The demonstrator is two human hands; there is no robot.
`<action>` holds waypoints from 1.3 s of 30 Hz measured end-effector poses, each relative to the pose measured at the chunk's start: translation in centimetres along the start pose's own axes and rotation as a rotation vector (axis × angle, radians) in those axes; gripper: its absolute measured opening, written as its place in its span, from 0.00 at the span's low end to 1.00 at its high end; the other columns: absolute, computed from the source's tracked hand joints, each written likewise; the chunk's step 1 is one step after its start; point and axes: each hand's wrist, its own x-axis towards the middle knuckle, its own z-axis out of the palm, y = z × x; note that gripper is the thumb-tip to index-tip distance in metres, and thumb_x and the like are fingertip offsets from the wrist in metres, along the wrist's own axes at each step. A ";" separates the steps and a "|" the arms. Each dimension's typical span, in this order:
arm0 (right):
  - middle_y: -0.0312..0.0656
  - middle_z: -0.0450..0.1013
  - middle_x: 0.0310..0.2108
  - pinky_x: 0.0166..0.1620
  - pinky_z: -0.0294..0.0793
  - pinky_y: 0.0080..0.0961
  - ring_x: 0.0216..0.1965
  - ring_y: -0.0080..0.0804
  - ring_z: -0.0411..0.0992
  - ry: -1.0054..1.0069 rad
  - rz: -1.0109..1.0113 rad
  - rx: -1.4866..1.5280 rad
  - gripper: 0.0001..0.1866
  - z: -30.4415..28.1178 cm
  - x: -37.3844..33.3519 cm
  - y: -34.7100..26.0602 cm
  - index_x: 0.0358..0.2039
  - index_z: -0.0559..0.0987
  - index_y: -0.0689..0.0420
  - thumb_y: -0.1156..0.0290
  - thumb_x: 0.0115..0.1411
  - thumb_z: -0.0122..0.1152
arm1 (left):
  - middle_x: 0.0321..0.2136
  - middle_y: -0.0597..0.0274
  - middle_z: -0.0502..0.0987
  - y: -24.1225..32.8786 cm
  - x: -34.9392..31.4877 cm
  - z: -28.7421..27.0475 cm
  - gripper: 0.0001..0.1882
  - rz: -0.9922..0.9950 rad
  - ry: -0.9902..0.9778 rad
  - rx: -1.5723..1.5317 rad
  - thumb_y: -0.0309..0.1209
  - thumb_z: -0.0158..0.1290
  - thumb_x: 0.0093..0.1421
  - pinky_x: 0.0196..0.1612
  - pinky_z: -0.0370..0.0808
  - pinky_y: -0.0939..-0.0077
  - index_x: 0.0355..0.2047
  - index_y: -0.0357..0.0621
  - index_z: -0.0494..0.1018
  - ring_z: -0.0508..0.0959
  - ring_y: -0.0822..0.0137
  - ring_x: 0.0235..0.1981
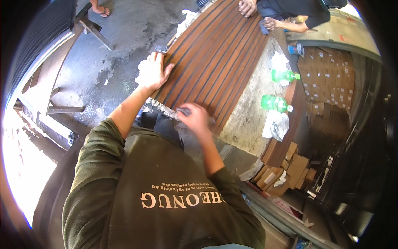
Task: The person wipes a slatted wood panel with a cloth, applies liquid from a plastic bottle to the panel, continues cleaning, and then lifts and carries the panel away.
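Note:
A long wooden panel [199, 62] with dark parallel stripes lies before me, running away to the upper right. My left hand [154, 72] rests on its left edge, fingers stretched and thumb apart, with nothing gripped. Bright light washes out the back of that hand. Close to the panel's near end, my right hand [195, 118] is bent around a small dark grey piece [184, 111], pressed to the wood. Blur hides its exact kind.
Across the panel, a co-worker's hand [248, 7] lies on the wood; the other hand holds a bluish cloth [264, 27]. Right of the panel, on a stained surface [244, 120], stand green bottles [274, 103] and a plastic bag [277, 125]. Cardboard [296, 166] lies lower right.

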 end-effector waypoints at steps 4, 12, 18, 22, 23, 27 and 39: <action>0.38 0.74 0.27 0.31 0.74 0.33 0.30 0.40 0.74 -0.100 -0.160 -0.133 0.10 1.4 2.6 -1.3 0.27 0.79 0.48 0.60 0.45 0.66 | 0.38 0.51 0.71 0.3 -0.1 -0.2 0.21 0.002 0.012 -0.061 0.42 0.54 0.55 0.42 0.70 0.61 0.43 0.40 0.70 0.72 0.52 0.41; 0.36 0.76 0.29 0.34 0.76 0.28 0.31 0.34 0.76 -0.134 -0.167 -0.086 0.10 -2.9 -2.0 4.1 0.27 0.80 0.50 0.59 0.47 0.66 | 0.40 0.50 0.69 0.9 -0.2 -1.2 0.21 -0.093 -0.058 -0.108 0.43 0.52 0.57 0.48 0.67 0.60 0.44 0.41 0.69 0.71 0.50 0.44; 0.37 0.73 0.28 0.32 0.73 0.32 0.30 0.39 0.74 -0.087 -0.283 -0.071 0.11 1.6 4.7 -1.8 0.27 0.79 0.50 0.58 0.49 0.64 | 0.39 0.49 0.70 0.8 0.1 -0.5 0.21 -0.099 -0.036 -0.159 0.42 0.53 0.56 0.47 0.68 0.60 0.44 0.41 0.69 0.71 0.50 0.43; 0.40 0.74 0.28 0.32 0.73 0.33 0.30 0.40 0.74 -0.007 -0.197 -0.054 0.13 0.5 0.5 0.5 0.28 0.78 0.52 0.58 0.48 0.66 | 0.39 0.49 0.70 0.6 -0.1 -0.7 0.21 -0.098 -0.029 -0.150 0.43 0.53 0.56 0.48 0.67 0.60 0.44 0.41 0.69 0.71 0.49 0.43; 0.40 0.74 0.28 0.32 0.73 0.33 0.30 0.40 0.74 -0.014 -0.200 -0.053 0.13 0.9 0.7 0.9 0.28 0.78 0.52 0.58 0.48 0.66 | 0.39 0.49 0.70 0.7 -0.1 -0.7 0.21 -0.083 -0.028 -0.143 0.43 0.53 0.56 0.47 0.67 0.60 0.44 0.41 0.69 0.71 0.49 0.43; 0.43 0.75 0.27 0.31 0.73 0.35 0.27 0.44 0.74 0.186 -0.035 -0.111 0.12 1.4 4.1 -1.0 0.27 0.78 0.55 0.59 0.50 0.65 | 0.39 0.49 0.70 0.8 0.0 -0.8 0.21 -0.065 -0.024 -0.139 0.44 0.53 0.56 0.46 0.67 0.59 0.44 0.41 0.70 0.71 0.50 0.43; 0.51 0.76 0.26 0.33 0.72 0.42 0.30 0.50 0.75 0.263 0.260 -0.110 0.16 2.2 5.2 -0.7 0.27 0.79 0.56 0.55 0.49 0.64 | 0.39 0.48 0.69 1.0 0.2 -1.3 0.21 -0.043 -0.073 -0.114 0.40 0.54 0.57 0.48 0.68 0.62 0.44 0.38 0.68 0.70 0.49 0.43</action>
